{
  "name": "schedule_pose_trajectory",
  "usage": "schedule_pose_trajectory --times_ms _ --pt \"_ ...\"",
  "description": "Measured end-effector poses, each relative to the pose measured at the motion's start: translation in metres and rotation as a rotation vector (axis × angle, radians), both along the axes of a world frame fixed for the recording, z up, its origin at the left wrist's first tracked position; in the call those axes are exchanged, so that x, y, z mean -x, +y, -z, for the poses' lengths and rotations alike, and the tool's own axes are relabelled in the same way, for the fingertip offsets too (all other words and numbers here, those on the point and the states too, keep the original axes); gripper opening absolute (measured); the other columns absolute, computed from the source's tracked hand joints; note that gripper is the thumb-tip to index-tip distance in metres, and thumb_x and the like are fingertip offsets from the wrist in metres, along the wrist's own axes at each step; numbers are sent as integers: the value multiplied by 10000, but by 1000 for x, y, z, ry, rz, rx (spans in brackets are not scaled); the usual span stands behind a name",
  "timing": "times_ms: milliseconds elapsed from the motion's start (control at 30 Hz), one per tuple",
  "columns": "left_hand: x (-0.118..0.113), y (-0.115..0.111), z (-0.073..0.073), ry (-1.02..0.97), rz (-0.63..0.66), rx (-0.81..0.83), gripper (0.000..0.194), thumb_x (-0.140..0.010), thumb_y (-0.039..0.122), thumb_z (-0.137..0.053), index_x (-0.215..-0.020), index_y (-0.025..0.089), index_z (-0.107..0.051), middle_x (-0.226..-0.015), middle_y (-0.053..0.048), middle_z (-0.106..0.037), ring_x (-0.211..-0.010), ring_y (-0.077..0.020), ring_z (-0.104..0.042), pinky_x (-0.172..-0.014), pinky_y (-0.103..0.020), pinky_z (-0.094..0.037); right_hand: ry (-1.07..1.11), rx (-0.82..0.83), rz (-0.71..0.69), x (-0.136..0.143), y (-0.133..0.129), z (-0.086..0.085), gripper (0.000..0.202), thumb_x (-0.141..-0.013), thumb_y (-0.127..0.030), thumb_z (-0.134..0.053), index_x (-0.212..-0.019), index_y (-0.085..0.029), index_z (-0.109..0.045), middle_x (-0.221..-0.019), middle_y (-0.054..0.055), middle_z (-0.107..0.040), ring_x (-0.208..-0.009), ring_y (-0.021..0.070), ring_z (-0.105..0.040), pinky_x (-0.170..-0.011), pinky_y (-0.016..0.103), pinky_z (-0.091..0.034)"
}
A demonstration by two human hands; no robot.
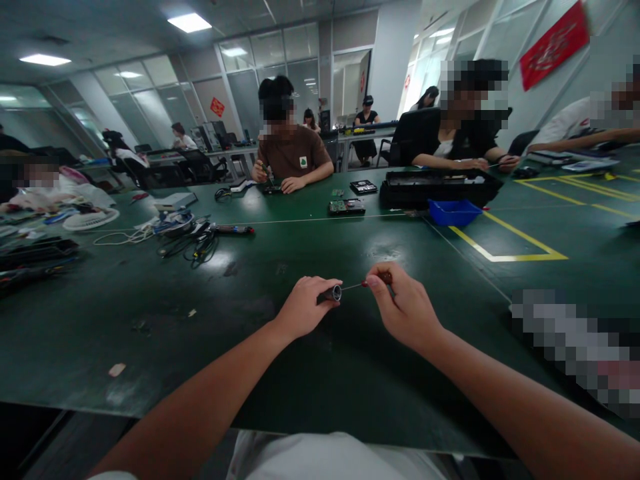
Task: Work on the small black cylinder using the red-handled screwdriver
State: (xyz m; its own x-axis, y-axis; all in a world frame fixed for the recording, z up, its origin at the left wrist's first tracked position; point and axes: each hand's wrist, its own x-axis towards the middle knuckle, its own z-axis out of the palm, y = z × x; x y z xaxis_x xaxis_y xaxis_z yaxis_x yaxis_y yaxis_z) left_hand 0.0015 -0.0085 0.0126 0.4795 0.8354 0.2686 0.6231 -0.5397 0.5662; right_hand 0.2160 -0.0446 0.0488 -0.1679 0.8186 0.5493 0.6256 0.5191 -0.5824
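Just past the near edge of the bench (pixel 200 350), the person's forearms reach in from either side, and the hands meet over a bare stretch of green top, a place that seems to suit close work, with nothing in the way of either wrist. The left hand (pixel 306 308) is closed around a short dark tube (pixel 337 293), thumb below and fingers above, its silvery open end turned toward the other hand, probably so the mouth stays steady and within reach. The right hand (pixel 407 307) pinches the reddish handle of a thin screwdriver (pixel 383 277) between thumb and fingers, a light grip that looks chosen for fine control — its shaft runs level to the tube's mouth, though whether the tip is inside cannot be told. A pale scrap (pixel 117 370) lies off to the left. Farther out, a pen-like tool (pixel 234 229) rests beside a heap of dark cables (pixel 201 248), likely pushed aside to leave room. Beyond the middle, a blue tray (pixel 455 213) stands in front of a long black case (pixel 440 192), perhaps for small parts, and two hard drives lie to its left. Across the bench, a co-worker in a brown shirt (pixel 303 157) bends over something small.
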Motion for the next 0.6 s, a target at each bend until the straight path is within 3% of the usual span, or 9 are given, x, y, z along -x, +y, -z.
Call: schedule_pose_trajectory --times_ms 600 --pt "1 3 4 21 20 -26 391 -879 248 -696 -1264 286 -640 -1123 -32 -673 -1061 -223 -569 -965 -394 -411 45 75 22 0 4 3 191 -1000 -353 -427 -911 -217 -529 -732 11 -617 -610 168 -569 -579 294 -399"
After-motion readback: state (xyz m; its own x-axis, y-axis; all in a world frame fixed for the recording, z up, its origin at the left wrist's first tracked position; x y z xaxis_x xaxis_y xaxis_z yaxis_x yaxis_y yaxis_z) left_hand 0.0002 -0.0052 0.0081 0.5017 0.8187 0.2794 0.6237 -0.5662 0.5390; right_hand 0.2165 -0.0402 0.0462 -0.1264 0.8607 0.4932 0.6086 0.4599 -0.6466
